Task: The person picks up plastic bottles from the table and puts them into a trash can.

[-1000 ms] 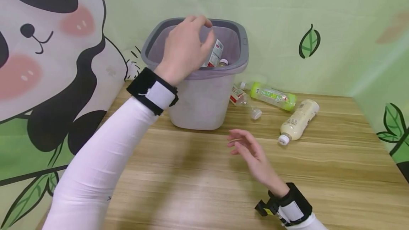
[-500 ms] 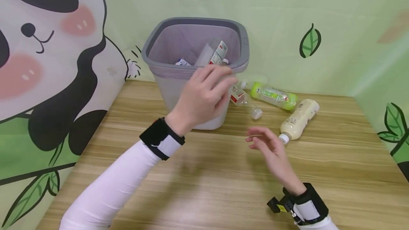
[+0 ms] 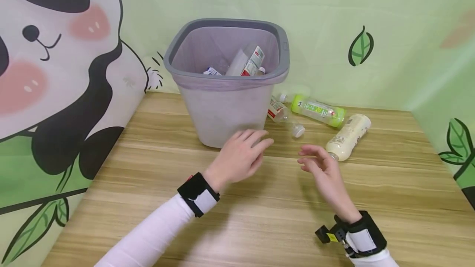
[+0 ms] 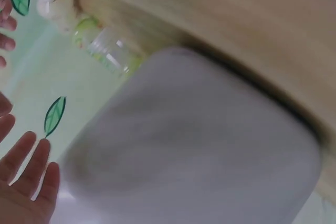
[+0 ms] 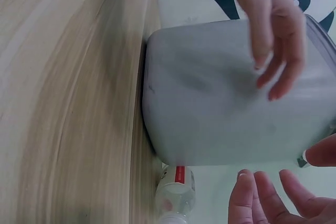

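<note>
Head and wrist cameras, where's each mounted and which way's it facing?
Head: worn on the head, looking forward and down at the bin, left hand and right hand.
Left wrist: worn there, facing the bin; left hand lower left, right fingertips upper left.
Right wrist: worn there, facing the bin; right hand lower right, left hand top.
Both wrist views share the bin.

A blurred grey bin (image 4: 194, 140) fills the middle — worktop (image 4: 273, 24) across the upper right, a cream bottle (image 4: 58, 6) at upper left, the left hand (image 4: 18, 203) at lower left, fingers extended.
</note>
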